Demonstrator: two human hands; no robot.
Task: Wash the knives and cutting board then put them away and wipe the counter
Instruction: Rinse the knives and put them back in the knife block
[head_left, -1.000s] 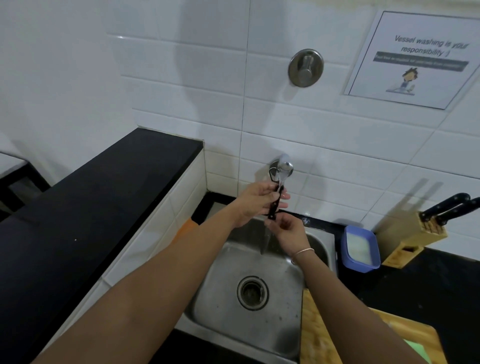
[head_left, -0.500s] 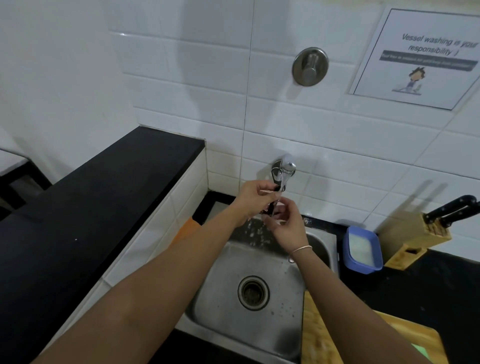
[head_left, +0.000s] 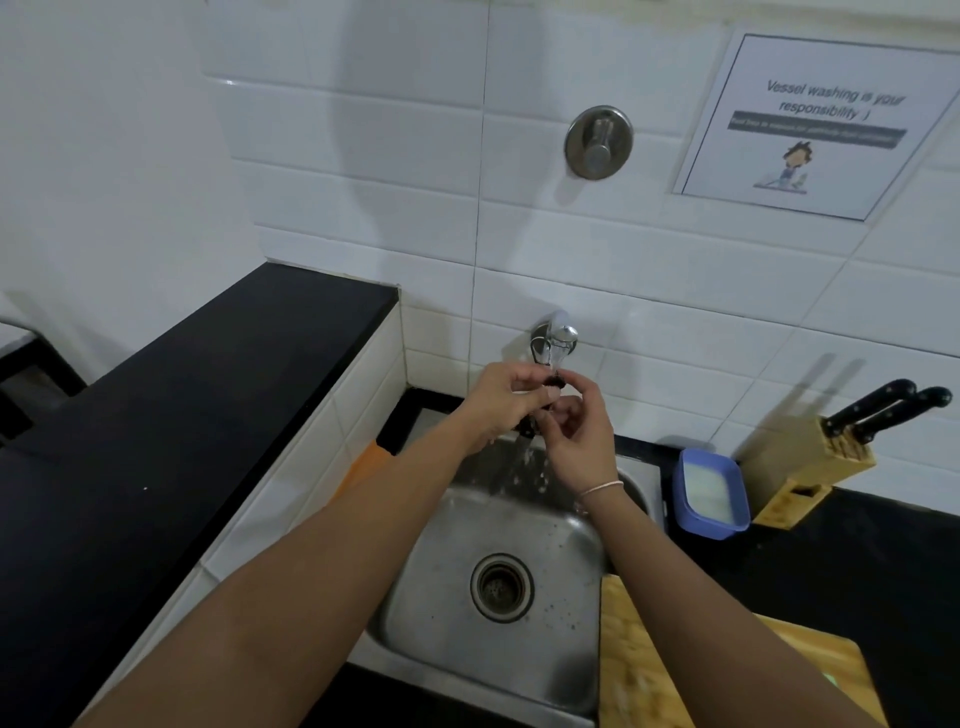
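Both hands have risen closer to the tap (head_left: 558, 338) since a second ago, and the knife (head_left: 535, 415) now sits almost hidden between them, under the spout and above the sink (head_left: 498, 519), water splashing below. Left hand (head_left: 501, 400) curls its fingers round the black handle; right hand (head_left: 576, 431) pinches the knife with bent fingers. Right of the sink lie the board (head_left: 675, 665), a blue tub (head_left: 711, 491) and the knife block (head_left: 800, 457)

Open sink basin (head_left: 519, 525) below tap (head_left: 560, 338)

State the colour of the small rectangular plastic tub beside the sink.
Blue plastic tub; head view.
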